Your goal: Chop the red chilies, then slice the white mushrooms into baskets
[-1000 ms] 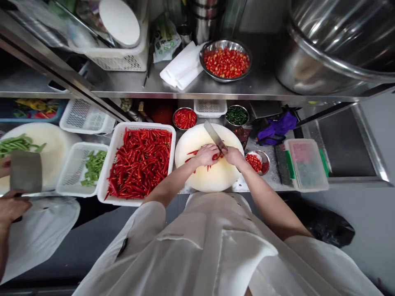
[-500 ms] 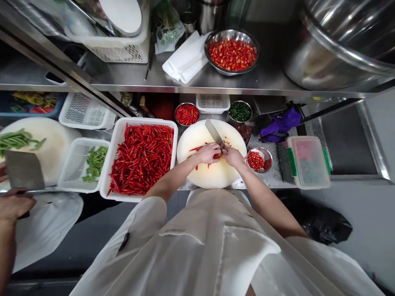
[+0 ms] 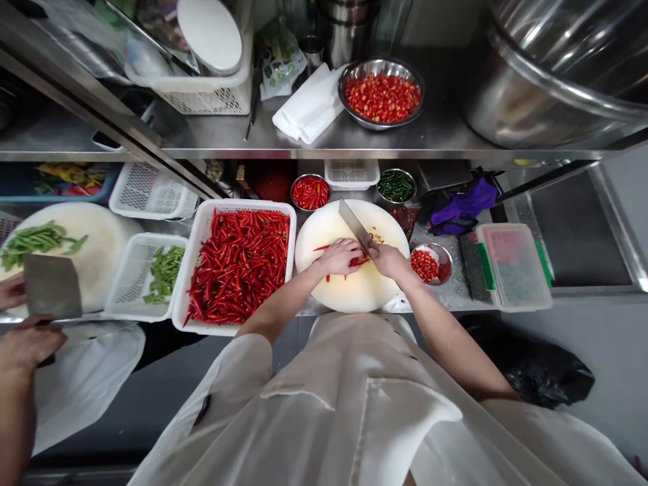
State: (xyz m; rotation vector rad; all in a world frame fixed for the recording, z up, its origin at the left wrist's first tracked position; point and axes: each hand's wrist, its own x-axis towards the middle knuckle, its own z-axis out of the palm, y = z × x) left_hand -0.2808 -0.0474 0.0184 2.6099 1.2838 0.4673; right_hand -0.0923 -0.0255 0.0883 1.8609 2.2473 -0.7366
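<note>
A round white cutting board [image 3: 364, 290] lies on the counter in front of me. My right hand [image 3: 389, 260] is closed round the handle of a cleaver [image 3: 356, 224], whose blade points away and to the left. My left hand [image 3: 340, 255], fingers curled, presses red chili peppers [image 3: 357, 262] against the board, close beside the blade. Cut chili bits [image 3: 375, 236] lie beyond the blade, and a few peppers stick out around my left hand. Right of the board stands a small metal bowl [image 3: 444, 263] of chopped red chili.
A white basket of whole red chilies [image 3: 294, 236] stands left of the board. Behind are bowls of red chilies [image 3: 310, 192] and green chilies [image 3: 395, 185]. A co-worker's hand [image 3: 30, 344] holds another cleaver [image 3: 53, 287] at far left. A steel shelf edge [image 3: 283, 154] runs above.
The whole view has shifted slightly, so things sit a little further right and lower. My right hand and the cleaver have moved slightly against my left hand, which still holds the chilies.
</note>
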